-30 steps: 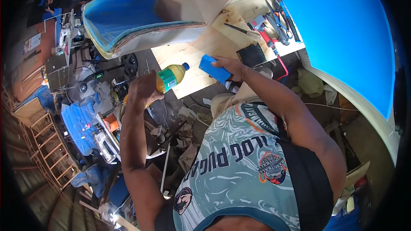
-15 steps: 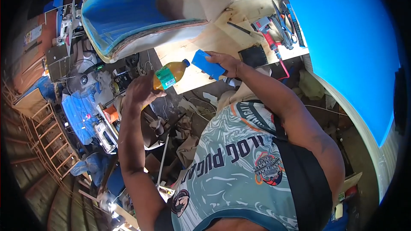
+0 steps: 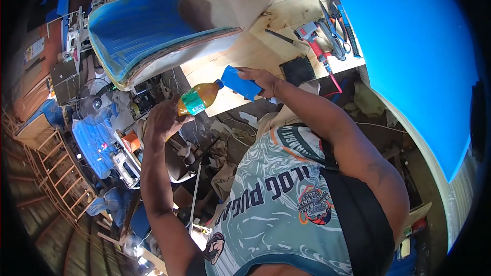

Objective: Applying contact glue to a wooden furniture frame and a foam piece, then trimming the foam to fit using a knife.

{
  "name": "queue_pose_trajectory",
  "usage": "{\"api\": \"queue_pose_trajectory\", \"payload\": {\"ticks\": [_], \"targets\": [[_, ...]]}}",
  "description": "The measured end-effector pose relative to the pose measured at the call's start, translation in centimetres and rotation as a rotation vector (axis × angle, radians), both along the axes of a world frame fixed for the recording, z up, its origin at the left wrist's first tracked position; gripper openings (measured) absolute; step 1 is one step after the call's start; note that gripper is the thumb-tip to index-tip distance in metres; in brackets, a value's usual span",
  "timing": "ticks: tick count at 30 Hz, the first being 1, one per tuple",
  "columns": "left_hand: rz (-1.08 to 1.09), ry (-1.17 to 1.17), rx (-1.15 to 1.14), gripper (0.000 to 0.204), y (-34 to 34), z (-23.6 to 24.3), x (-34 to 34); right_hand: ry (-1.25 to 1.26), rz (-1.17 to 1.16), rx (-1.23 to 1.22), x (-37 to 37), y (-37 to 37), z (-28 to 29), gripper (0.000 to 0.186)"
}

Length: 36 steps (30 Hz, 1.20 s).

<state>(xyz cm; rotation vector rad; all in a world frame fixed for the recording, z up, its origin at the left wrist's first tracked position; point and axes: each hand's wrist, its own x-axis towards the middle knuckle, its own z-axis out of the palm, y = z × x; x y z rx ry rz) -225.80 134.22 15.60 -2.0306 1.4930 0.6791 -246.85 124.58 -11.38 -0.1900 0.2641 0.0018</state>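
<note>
My left hand point(image 3: 166, 118) is wrapped round the lower part of a plastic bottle point(image 3: 207, 93). The bottle has a green label, amber contents and a dark blue cap, and it lies tilted with its neck to the upper right. Between thumb and fingers, my right hand point(image 3: 262, 81) grips a blue foam block point(image 3: 236, 83). The bottle's capped end meets the block's left edge, or comes very close; I cannot tell which. Both are held above the front edge of a plywood table point(image 3: 204, 74).
A curved shell with a blue foam lining point(image 3: 148, 30) stands at the back left. On the table's right lie a red air stapler point(image 3: 313, 38), scissors point(image 3: 333, 30) and a dark square pad point(image 3: 297, 70). A large blue foam sheet point(image 3: 409, 46) rises at right. A fan point(image 3: 96, 103) stands left.
The bottle's cap and the foam block have come closer together. The whole view has shifted slightly, with the table things now a little further left. Both hands keep their hold.
</note>
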Motion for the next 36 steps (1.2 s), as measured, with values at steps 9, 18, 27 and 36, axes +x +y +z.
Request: {"api": "queue_pose_trajectory", "payload": {"ticks": [9,18,27,36], "targets": [[0.081,0.016,-0.028,0.050,-0.2,-0.3,0.4,-0.028,0.001,-0.041,0.4,-0.9,0.6,0.075],[0.027,0.033,-0.096,0.045,-0.4,-0.1,0.6,0.048,0.041,-0.134,0.8,-1.4,0.6,0.070],[0.104,0.075,-0.070,0.041,-1.1,0.7,-0.2,0.034,0.055,-0.209,1.2,-2.0,1.5,0.065],[0.076,0.143,-0.047,0.045,0.9,-1.9,2.5,0.070,0.065,-0.408,1.9,-2.1,1.6,0.051]]}}
